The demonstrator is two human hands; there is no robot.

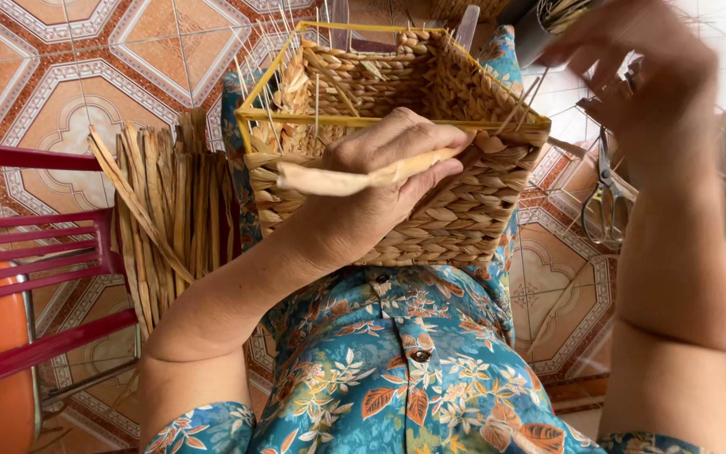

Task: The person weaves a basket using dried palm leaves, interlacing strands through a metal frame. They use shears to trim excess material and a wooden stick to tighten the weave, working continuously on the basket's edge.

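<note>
Head view shows a person in a blue flowered shirt (397,370) who sits and weaves a rectangular basket (455,210) that rests on the lap, tilted with its open mouth away from the body. The left hand (384,176) lies on the near wall of the basket and pinches a flat, pale strand (355,178) between thumb and fingers, pressing it against the weave. The right hand (640,67) is raised above the right corner of the basket, near the thin upright stakes (523,105); it is blurred, so one cannot tell if it is spread or closed on something.

As a judgement, the work looks far along. The walls are plaited densely from the bottom up to the yellow wire frame (296,118) at the rim, and the inner sides are also covered. What is left seems to be the rim: many thin stakes stand free above the edge, untrimmed, and the strand in the left hand is not yet worked in.

A bundle of dried fibre strips (170,202) lies on the tiled floor (86,76) just beside the person's left side. Scissors (605,202) lie on the floor on the right. A red chair (35,252) stands at the left edge.
</note>
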